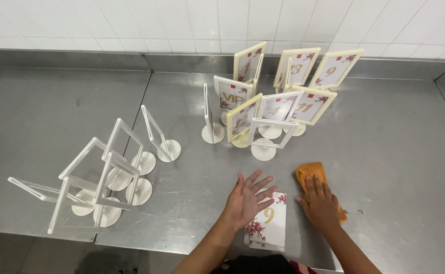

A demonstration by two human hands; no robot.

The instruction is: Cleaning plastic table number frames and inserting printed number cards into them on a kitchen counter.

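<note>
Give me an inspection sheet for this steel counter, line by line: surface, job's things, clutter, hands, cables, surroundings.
Surface: steel counter, two sheets meeting at a seam.
Job's things: stack of floral cards near the front edge; orange cloth.
Clutter: empty white frame stands at left, some tipped; stands holding cards at the back; one empty stand in front of them.
Hands: left hand flat on the cards, fingers spread; right hand pressing on the cloth.
Cables: nothing seen.
Surroundings: white tiled wall behind.

The left hand (pixel 247 199) covers part of the card (pixel 270 228). The right hand (pixel 319 203) covers the cloth's (pixel 311 170) near end. The table (pixel 395 167) is cut off at both sides.
</note>
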